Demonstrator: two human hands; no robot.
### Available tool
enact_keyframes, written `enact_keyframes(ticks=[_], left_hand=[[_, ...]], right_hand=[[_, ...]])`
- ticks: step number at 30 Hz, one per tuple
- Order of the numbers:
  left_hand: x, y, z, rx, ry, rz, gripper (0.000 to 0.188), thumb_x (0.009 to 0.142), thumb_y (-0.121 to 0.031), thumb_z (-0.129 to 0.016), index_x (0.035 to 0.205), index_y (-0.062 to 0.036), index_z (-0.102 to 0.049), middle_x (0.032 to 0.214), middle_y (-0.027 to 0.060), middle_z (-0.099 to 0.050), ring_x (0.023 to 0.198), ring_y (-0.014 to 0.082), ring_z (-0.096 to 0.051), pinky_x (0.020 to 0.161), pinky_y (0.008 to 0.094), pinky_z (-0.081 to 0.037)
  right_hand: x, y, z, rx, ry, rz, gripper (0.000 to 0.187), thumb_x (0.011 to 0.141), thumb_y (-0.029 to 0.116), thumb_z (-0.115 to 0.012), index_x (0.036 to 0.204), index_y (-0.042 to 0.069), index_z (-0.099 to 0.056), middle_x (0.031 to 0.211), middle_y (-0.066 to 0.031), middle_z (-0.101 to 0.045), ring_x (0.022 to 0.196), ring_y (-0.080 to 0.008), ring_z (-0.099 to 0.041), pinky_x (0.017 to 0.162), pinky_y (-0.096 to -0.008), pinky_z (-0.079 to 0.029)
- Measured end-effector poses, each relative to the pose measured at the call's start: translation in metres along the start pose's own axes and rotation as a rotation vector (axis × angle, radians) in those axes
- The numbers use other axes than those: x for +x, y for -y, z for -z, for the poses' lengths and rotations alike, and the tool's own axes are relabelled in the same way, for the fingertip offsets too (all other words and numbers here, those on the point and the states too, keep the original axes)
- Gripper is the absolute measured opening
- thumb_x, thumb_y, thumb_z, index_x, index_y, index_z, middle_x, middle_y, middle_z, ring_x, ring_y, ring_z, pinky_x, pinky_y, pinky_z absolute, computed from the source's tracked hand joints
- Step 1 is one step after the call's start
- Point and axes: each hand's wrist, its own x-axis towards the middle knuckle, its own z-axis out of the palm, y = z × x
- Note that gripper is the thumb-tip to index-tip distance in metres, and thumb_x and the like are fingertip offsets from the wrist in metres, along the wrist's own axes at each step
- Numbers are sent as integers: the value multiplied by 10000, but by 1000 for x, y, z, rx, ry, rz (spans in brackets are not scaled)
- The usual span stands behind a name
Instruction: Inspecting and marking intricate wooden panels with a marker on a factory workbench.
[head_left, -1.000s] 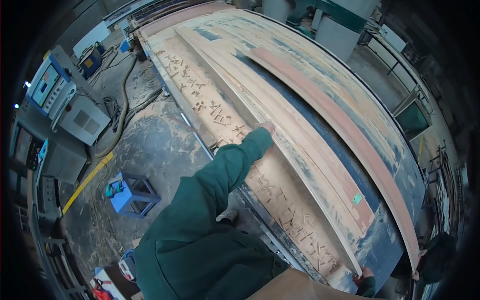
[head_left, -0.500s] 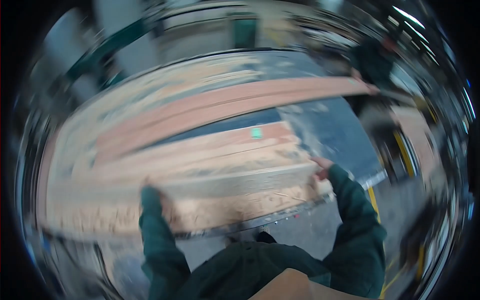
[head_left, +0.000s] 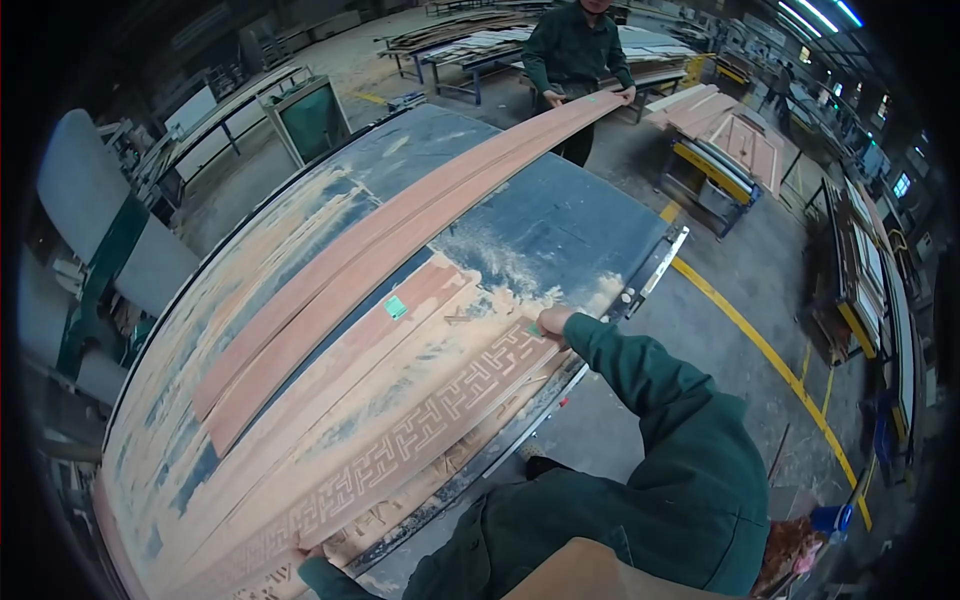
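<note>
A long wooden board (head_left: pixel 412 437) with a carved geometric key pattern lies face up along the near side of the sawdust-covered table. My right hand (head_left: pixel 556 323) is closed around its far right end, next to a small green sticker. Lower down, my left hand (head_left: pixel 310 551) holds the near edge of the same board, its fingers partly hidden. Beyond it lies a reddish board (head_left: pixel 437 286) bearing a green sticker (head_left: pixel 395 307). Another long reddish board (head_left: pixel 390 238) slants across the table, its far end held up by a co-worker's two hands (head_left: pixel 590 98).
Sawdust and wood chips cover much of the dark tabletop (head_left: pixel 560 225). A metal fitting (head_left: pixel 655 272) sticks out at its right corner. Grey machine housings (head_left: pixel 85 170) stand at the left. Stacked panels lie on a bench (head_left: pixel 725 140) behind, and a yellow line (head_left: pixel 770 360) crosses the floor.
The view has swung to the right and cleared of blur. The board in my hands showed a plain pale side before; its carved face is now up, lying lower against the table.
</note>
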Motion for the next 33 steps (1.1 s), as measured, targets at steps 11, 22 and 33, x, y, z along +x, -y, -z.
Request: enact_keyframes(ticks=[11,22,33], left_hand=[[-29,53,22,-78,218,-17,537,691,-69,-605,1176,-21,-378,1203,119,-410,1112,260,-366,955,433,-273],[-88,87,23,297,-107,-217,323,717,-209,-596,988,-52,-516,926,44,-518,865,210,-476,748,396,-406],[-170,382,-87,389,182,356,553,783,-408,-502,1185,-64,-345,1125,139,-443,1061,320,-410,888,417,-354]], right_hand=[[31,-34,17,-35,-657,549,326,672,281,-538,833,3,-591,743,-164,-596,693,-256,-581,648,-327,-445],[61,-40,20,201,-316,401,263,651,186,-550,808,-16,-611,752,-97,-591,680,-195,-545,608,-296,-425],[31,-3,40,145,235,244,421,617,165,-622,976,-26,-510,769,-82,-565,654,-169,-550,526,-290,-447]])
